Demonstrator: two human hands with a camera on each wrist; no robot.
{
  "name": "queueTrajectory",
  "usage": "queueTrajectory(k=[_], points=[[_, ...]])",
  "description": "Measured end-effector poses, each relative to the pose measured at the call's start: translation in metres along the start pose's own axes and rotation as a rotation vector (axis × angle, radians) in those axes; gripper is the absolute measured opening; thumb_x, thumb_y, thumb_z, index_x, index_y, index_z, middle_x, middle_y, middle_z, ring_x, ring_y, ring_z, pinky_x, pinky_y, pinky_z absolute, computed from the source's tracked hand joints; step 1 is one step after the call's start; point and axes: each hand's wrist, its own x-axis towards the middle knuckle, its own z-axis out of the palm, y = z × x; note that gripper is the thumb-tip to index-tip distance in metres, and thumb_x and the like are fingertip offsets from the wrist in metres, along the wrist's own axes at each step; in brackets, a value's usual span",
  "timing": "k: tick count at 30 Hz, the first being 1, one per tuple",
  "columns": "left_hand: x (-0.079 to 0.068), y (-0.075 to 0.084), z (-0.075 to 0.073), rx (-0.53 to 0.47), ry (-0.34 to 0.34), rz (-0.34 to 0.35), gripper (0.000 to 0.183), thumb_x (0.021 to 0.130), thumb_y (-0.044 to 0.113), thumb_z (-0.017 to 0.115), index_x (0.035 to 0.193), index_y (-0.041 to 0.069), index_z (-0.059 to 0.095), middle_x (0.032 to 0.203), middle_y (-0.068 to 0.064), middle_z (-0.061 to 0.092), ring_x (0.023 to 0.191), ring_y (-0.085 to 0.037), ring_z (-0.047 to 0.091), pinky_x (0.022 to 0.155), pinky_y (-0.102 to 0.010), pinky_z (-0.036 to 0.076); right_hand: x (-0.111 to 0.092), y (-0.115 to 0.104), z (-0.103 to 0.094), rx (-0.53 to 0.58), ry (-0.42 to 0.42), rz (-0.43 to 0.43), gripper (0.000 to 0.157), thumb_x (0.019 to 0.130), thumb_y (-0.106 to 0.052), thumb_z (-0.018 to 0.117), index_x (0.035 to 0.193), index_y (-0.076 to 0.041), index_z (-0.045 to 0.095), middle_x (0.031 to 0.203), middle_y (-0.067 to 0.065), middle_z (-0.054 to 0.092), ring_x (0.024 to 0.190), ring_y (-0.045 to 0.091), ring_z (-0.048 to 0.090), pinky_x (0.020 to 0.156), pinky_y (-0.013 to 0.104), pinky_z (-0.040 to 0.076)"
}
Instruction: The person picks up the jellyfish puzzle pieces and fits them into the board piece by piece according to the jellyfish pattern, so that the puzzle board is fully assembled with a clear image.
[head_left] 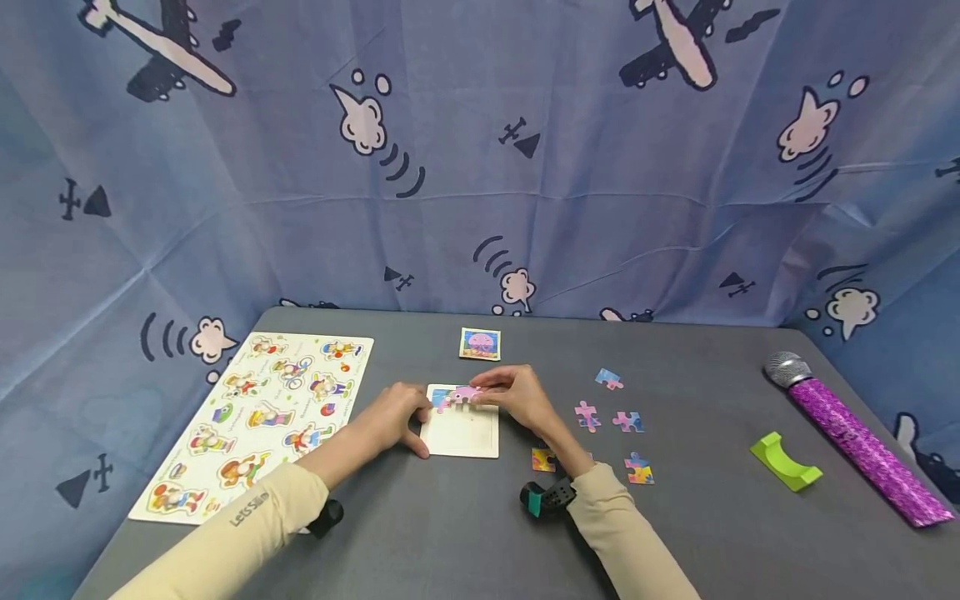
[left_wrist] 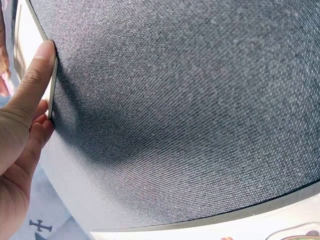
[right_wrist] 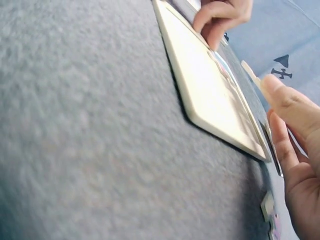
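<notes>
A pale square puzzle board [head_left: 463, 435] lies on the table, with a blue-and-pink puzzle piece [head_left: 441, 399] in its upper left corner. My left hand [head_left: 392, 417] holds the board's left edge, thumb nearer me and curled fingers near the far corner; the left wrist view shows the fingertips [left_wrist: 46, 49] at that edge. Between thumb and fingers my right hand [head_left: 517, 396] pinches a pink puzzle piece [head_left: 463, 394], just above the board's far part. The right wrist view shows this pinched piece [right_wrist: 251, 74] edge-on, tilted and apart from the board.
Several loose puzzle pieces [head_left: 587, 416] lie to the right, some partly behind the right forearm. A small picture card [head_left: 480, 343] is beyond the board. At left lies a large picture board [head_left: 251, 437]; at right are a green curved block [head_left: 786, 461] and a purple glittery microphone [head_left: 862, 446].
</notes>
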Motion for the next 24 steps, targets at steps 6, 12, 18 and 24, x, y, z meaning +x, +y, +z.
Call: queueTrajectory(k=[6,12,18,24], points=[[0.000,0.002,0.000,-0.007,-0.012,-0.016,0.044,0.050,0.027,0.093,0.067,0.007,0.057,0.069,0.002,0.048,0.062,-0.008,0.039,0.059,-0.023,0.036,-0.001,-0.005,0.005,-0.083,0.017,-0.043,0.022,0.074,0.005,0.077,0.094,0.011,0.070,0.090,0.024,0.069,0.080,0.032,0.068,0.067,0.026,0.054],[0.000,0.002,-0.001,-0.012,-0.015,-0.014,0.044,0.050,0.027,0.093,0.068,0.007,0.057,0.069,0.003,0.048,0.062,-0.008,0.039,0.059,-0.023,0.035,0.001,0.000,0.008,-0.169,0.031,-0.054,0.020,0.073,0.001,0.078,0.091,0.006,0.072,0.087,0.019,0.071,0.077,0.026,0.069,0.065,0.023,0.053],[0.001,0.003,-0.002,-0.024,-0.019,-0.021,0.044,0.051,0.026,0.093,0.069,0.006,0.059,0.069,-0.001,0.051,0.063,-0.008,0.040,0.059,-0.023,0.036,0.002,-0.004,0.011,-0.298,0.046,-0.047,0.019,0.072,-0.003,0.081,0.089,0.002,0.074,0.084,0.013,0.072,0.071,0.016,0.067,0.062,0.021,0.052],[0.001,0.002,-0.002,-0.015,-0.030,-0.030,0.044,0.052,0.027,0.093,0.068,0.007,0.057,0.069,0.001,0.049,0.062,-0.008,0.039,0.058,-0.023,0.035,0.004,-0.006,0.014,-0.400,0.043,-0.057,0.019,0.072,-0.006,0.082,0.089,-0.001,0.075,0.082,0.008,0.072,0.069,0.011,0.066,0.061,0.020,0.050]])
